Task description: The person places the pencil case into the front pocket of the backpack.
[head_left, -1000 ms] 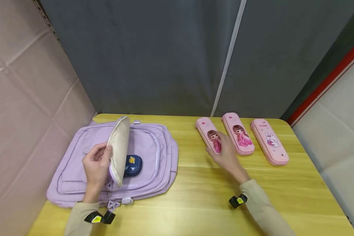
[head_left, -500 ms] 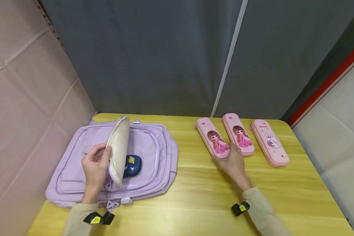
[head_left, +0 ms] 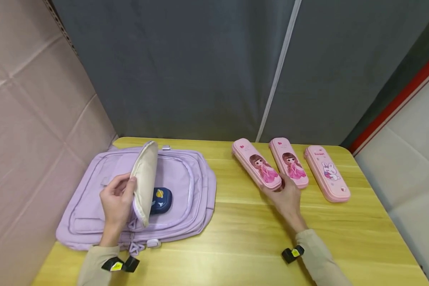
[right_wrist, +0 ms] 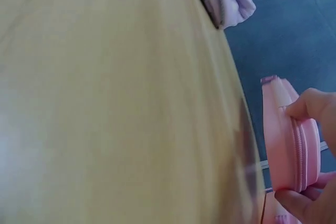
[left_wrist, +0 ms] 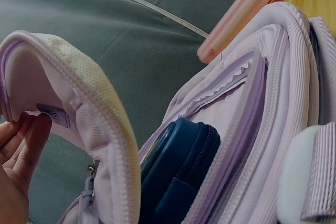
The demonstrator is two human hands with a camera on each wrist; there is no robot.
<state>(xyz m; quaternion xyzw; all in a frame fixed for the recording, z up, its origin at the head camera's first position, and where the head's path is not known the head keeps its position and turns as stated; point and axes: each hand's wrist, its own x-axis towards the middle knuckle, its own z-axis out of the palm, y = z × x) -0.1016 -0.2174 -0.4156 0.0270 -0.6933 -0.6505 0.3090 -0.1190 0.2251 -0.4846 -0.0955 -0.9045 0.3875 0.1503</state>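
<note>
A lilac backpack [head_left: 178, 171] lies flat on the left of the table, its front pocket unzipped. My left hand [head_left: 118, 200] pinches the edge of the pocket flap [head_left: 145, 178], whose cream inside faces right. Inside that pocket sits a dark blue zipped case [left_wrist: 181, 166] with planet pictures, partly behind the flap in the head view. My right hand [head_left: 286, 200] grips the near end of a pink pencil case [head_left: 254, 161] with a doll in a pink dress on it. The right wrist view shows thumb and fingers on opposite sides of this pencil case [right_wrist: 283, 140], by its zip.
A second pink doll pencil case [head_left: 289, 161] lies just right of the held one. Further right is a pink bunny pencil case [head_left: 327, 172]. A dark grey curtain [head_left: 186, 79] stands behind the wooden table [head_left: 236, 246], with a pale cloth wall [head_left: 39, 131] at left.
My right hand slid to the pencil case's near end, took hold of it and raised it slightly from the table. The left hand and flap have stayed in place.
</note>
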